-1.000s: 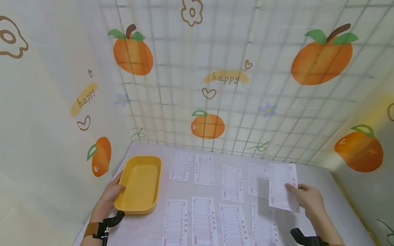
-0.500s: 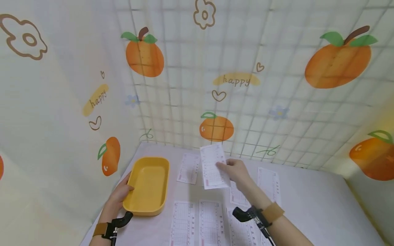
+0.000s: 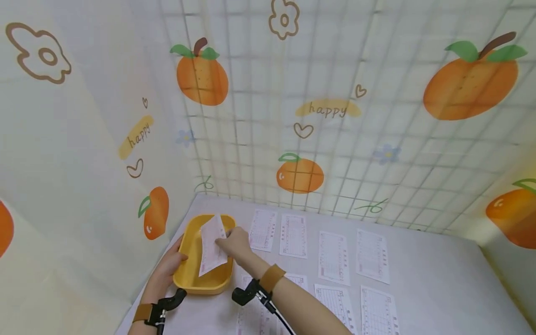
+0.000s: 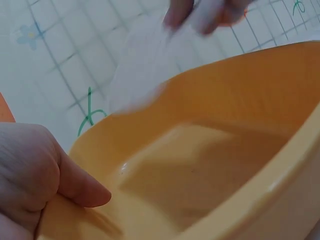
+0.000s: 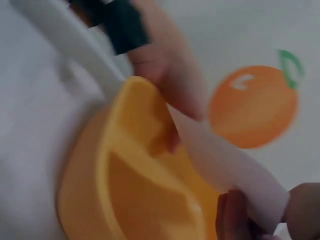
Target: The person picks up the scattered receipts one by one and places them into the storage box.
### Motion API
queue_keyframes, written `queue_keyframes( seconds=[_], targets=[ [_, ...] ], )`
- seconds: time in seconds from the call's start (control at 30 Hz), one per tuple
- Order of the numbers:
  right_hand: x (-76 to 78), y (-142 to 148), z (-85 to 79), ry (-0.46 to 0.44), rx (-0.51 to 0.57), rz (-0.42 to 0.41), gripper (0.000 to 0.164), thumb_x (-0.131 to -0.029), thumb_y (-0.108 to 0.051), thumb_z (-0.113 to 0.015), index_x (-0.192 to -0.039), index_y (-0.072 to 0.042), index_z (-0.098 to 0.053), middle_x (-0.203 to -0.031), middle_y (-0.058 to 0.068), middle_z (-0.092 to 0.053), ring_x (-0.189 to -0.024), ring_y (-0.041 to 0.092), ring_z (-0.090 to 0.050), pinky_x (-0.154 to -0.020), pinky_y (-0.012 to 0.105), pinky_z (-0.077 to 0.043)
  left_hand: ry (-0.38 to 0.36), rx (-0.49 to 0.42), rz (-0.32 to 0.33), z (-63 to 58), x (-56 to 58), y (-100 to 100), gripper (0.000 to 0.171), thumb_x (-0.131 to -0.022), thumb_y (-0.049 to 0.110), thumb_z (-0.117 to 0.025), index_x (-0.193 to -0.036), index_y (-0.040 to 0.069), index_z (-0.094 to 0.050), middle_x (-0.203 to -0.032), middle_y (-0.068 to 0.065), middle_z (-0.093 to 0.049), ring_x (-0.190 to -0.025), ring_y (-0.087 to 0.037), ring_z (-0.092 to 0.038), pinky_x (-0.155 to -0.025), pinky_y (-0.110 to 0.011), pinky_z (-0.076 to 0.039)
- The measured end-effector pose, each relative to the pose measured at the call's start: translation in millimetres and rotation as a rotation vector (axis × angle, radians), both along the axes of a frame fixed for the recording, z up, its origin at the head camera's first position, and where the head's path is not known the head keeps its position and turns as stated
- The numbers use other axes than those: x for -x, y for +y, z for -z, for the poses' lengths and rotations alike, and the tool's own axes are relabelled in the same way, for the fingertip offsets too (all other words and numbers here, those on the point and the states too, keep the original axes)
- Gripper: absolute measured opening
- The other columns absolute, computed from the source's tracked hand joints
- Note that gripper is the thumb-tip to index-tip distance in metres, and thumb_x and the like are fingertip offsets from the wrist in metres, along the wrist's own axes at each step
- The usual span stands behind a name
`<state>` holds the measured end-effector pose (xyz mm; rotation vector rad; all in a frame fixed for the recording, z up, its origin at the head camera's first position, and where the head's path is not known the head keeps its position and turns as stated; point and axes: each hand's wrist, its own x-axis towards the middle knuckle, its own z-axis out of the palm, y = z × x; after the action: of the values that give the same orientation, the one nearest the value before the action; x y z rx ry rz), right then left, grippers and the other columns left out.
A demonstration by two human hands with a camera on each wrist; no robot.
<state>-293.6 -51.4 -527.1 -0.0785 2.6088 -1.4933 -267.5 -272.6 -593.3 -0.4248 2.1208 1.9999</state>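
A yellow plastic tray (image 3: 188, 272) stands at the left of the table. My left hand (image 3: 169, 263) grips its left side, and in the left wrist view the thumb (image 4: 85, 187) lies over the rim onto the inner wall. My right hand (image 3: 236, 244) pinches a white printed paper slip (image 3: 212, 246) between thumb and fingers. In the head view the slip hangs tilted over the tray; in the right wrist view the slip (image 5: 225, 165) bends in the fingers. The visible tray floor (image 4: 200, 165) shows only shadow.
Several printed slips lie in rows on the white table, among them a back-row slip (image 3: 293, 236) and a front-right slip (image 3: 378, 309). My right forearm covers part of the front row. A white sheet with orange prints over a wire grid (image 3: 335, 153) encloses the back.
My right hand has carried the slip from the right side of the table leftward to over the tray. The left hand keeps its grip on the tray. The head view has shifted slightly.
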Motion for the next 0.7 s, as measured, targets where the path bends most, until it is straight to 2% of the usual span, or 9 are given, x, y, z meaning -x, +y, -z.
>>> queue_keyframes(
  seconds=[0.1, 0.17, 0.2, 0.23, 0.3, 0.37, 0.43, 0.57, 0.7],
  targets=[
    [19.6, -28, 57.0, 0.104, -0.119, 0.01, 0.024, -0.078, -0.013, -0.074, -0.064, -0.013, -0.054, -0.061, -0.001, -0.052, -0.051, 0.015, -0.053, -0.041, 0.024, -0.044, -0.001, -0.002, -0.007, 0.5, 0.4, 2, 0.083, -0.096, -0.01, -0.036, -0.172, 0.016, -0.013, -0.166, -0.026, -0.031, -0.136, -0.04, -0.041, -0.115, -0.053, -0.038],
    [23.8, -41, 79.2, 0.152, -0.193, 0.014, 0.014, -0.073, -0.011, -0.071, -0.071, -0.01, -0.057, -0.068, 0.003, -0.056, -0.058, 0.022, -0.058, -0.047, 0.034, -0.052, 0.002, 0.004, -0.008, 0.7, 0.1, 2, 0.083, -0.096, -0.01, -0.036, -0.172, 0.016, -0.013, -0.166, -0.026, -0.032, -0.136, -0.04, -0.041, -0.116, -0.055, -0.036],
    [11.9, -42, 66.3, 0.171, -0.21, 0.01, 0.012, -0.072, -0.006, -0.069, -0.077, -0.005, -0.058, -0.073, 0.008, -0.058, -0.064, 0.027, -0.061, -0.054, 0.039, -0.057, 0.003, 0.012, -0.007, 1.0, -0.4, 3, 0.083, -0.097, -0.009, -0.036, -0.172, 0.016, -0.013, -0.164, -0.027, -0.033, -0.134, -0.041, -0.042, -0.114, -0.055, -0.038],
    [9.8, -43, 66.5, 0.159, -0.215, -0.004, 0.015, -0.072, -0.004, -0.069, -0.084, 0.0, -0.06, -0.078, 0.011, -0.06, -0.069, 0.03, -0.064, -0.06, 0.043, -0.06, 0.001, 0.013, -0.01, 0.4, -0.5, 4, 0.082, -0.097, -0.009, -0.036, -0.172, 0.017, -0.013, -0.163, -0.027, -0.034, -0.134, -0.041, -0.043, -0.114, -0.055, -0.039],
    [-8.8, -42, 42.2, 0.149, -0.258, -0.018, 0.04, -0.075, 0.0, -0.072, -0.111, 0.013, -0.059, -0.095, 0.021, -0.065, -0.084, 0.035, -0.066, -0.076, 0.05, -0.062, -0.001, 0.017, -0.016, 0.2, -0.5, 5, 0.082, -0.098, -0.008, -0.037, -0.172, 0.018, -0.014, -0.164, -0.026, -0.035, -0.135, -0.042, -0.043, -0.114, -0.056, -0.04],
    [-23.2, -43, 22.0, 0.122, -0.287, -0.025, 0.067, -0.075, 0.003, -0.077, -0.132, 0.022, -0.047, -0.104, 0.03, -0.065, -0.091, 0.04, -0.07, -0.082, 0.051, -0.063, -0.002, 0.02, -0.016, -0.2, -1.1, 6, 0.082, -0.098, -0.008, -0.037, -0.172, 0.018, -0.014, -0.167, -0.026, -0.032, -0.136, -0.042, -0.042, -0.117, -0.059, -0.038],
    [-29.8, -46, 15.3, 0.091, -0.337, -0.018, 0.085, -0.077, 0.0, -0.082, -0.146, 0.021, -0.036, -0.112, 0.033, -0.065, -0.092, 0.038, -0.071, -0.082, 0.046, -0.063, -0.002, 0.012, -0.017, -0.5, -1.6, 5, 0.083, -0.097, -0.009, -0.037, -0.172, 0.018, -0.014, -0.17, -0.025, -0.028, -0.139, -0.041, -0.039, -0.121, -0.061, -0.033],
    [-34.7, -51, 9.7, 0.054, -0.393, -0.014, 0.095, -0.076, -0.002, -0.086, -0.152, 0.015, -0.032, -0.117, 0.033, -0.063, -0.09, 0.035, -0.071, -0.079, 0.042, -0.063, 0.007, -0.004, -0.01, -0.1, -2.1, 4, 0.084, -0.096, -0.01, -0.037, -0.172, 0.015, -0.013, -0.171, -0.025, -0.025, -0.142, -0.042, -0.035, -0.125, -0.062, -0.024],
    [-35.7, -43, 0.1, 0.075, -0.333, -0.07, 0.09, -0.079, 0.001, -0.082, -0.153, 0.013, -0.032, -0.125, 0.031, -0.061, -0.094, 0.032, -0.068, -0.082, 0.042, -0.062, 0.004, -0.007, -0.013, -0.8, -2.4, 2, 0.084, -0.096, -0.009, -0.037, -0.172, 0.016, -0.013, -0.169, -0.024, -0.03, -0.139, -0.041, -0.037, -0.123, -0.059, -0.027]
  ],
)
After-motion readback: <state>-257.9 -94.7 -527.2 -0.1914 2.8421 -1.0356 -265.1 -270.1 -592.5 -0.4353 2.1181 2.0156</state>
